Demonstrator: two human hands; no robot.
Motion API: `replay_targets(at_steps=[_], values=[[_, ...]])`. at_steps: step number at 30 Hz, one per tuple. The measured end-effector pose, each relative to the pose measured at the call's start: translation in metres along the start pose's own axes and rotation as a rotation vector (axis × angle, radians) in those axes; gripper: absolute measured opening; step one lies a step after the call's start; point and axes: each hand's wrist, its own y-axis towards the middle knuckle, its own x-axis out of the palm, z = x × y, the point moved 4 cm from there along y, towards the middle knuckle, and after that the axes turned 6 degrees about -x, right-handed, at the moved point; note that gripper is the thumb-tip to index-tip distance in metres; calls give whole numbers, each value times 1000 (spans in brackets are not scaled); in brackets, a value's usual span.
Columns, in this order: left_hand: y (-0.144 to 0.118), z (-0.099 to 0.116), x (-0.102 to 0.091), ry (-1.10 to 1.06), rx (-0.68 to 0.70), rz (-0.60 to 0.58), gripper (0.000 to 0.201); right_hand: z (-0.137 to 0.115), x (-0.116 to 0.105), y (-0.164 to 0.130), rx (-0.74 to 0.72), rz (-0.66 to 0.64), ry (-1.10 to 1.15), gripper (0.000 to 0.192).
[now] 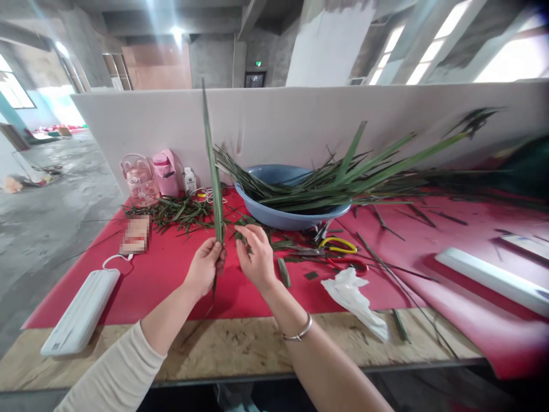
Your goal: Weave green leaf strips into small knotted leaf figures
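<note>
My left hand (206,264) is closed around the lower part of a long green palm leaf strip (213,166), which stands upright with its pointed tip high above the table. A thin tail of leaf hangs below the fist. Just to the right, my right hand (256,254) is raised with its fingers curved and apart, close to the leaf but not seen gripping it. Behind both hands stands a blue basin (295,219) with many long green leaves (317,191) lying in it and sticking out to the right.
Yellow-handled scissors (338,245) and red-handled ones (354,266) lie right of my hands, near a crumpled white tissue (354,297). Leaf scraps (180,213), a pink bottle (166,174) and a white power bank (81,312) are on the left. A white panel (171,123) bounds the red-covered table behind.
</note>
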Motion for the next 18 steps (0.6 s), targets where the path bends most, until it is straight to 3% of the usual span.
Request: replay_targets(at_steps=[2, 5, 8, 12, 15, 18], values=[[-4, -4, 6, 39, -30, -59, 24, 0, 0, 3, -75, -13, -78, 38], [-10, -6, 14, 91, -20, -102, 24, 3, 5, 3, -90, -54, -99, 31], [-13, -2, 14, 86, 80, -50, 21, 5, 13, -2, -50, -100, -30, 22], [-11, 4, 8, 53, 177, 21, 20, 5, 30, -2, -62, -241, 135, 25], [-6, 7, 1, 39, 182, 52, 21, -2, 26, 11, 52, -285, 195, 29], [-2, 10, -5, 1, 201, 83, 22, -33, -7, 4, 290, -132, 318, 28]])
